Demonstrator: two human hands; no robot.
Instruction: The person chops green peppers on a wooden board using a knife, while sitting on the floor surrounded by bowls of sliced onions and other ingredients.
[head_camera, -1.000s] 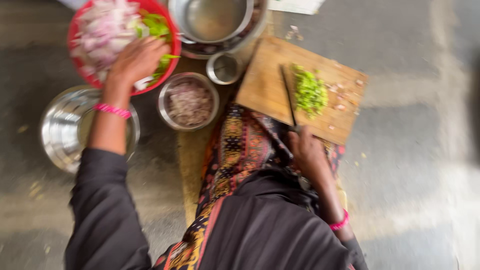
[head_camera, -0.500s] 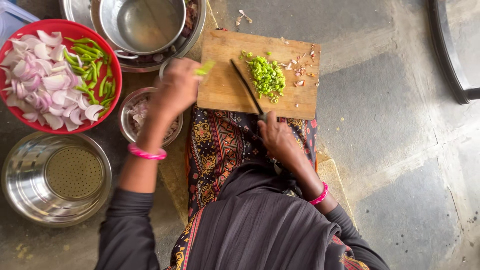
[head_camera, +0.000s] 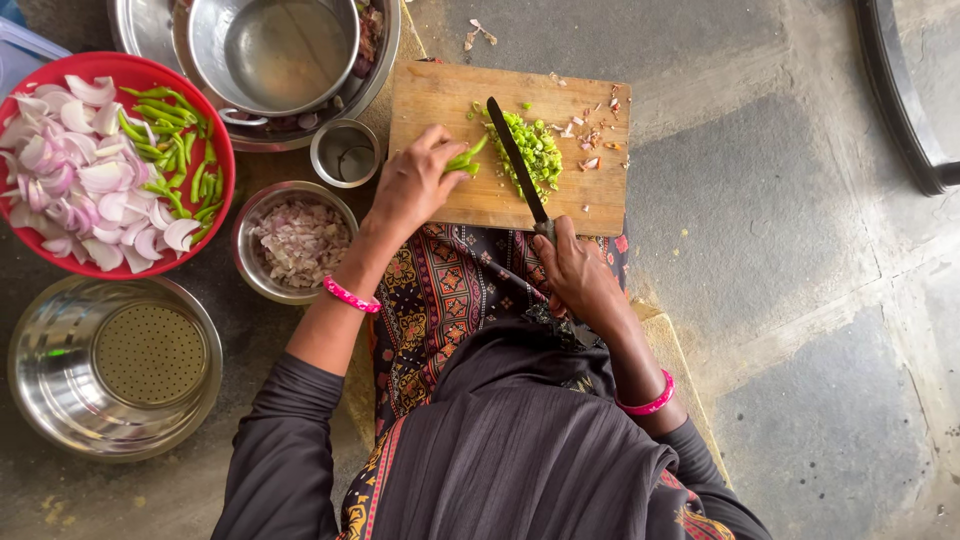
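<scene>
Head view: left hand (head_camera: 415, 185) pinches slim, light, slippery green chillies (head_camera: 466, 160) mid-length at the cutting board's (head_camera: 440, 100) centre; right hand (head_camera: 578, 275) grips the knife (head_camera: 517, 165).

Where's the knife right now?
In the head view, the knife lies on the wooden cutting board, held by the right hand, blade beside the chopped green chillies.

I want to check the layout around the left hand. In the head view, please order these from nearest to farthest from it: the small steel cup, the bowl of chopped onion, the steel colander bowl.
From the left hand:
1. Small steel cup, just left of the hand.
2. Bowl of chopped onion, lower left.
3. Steel colander bowl, far lower left.
</scene>
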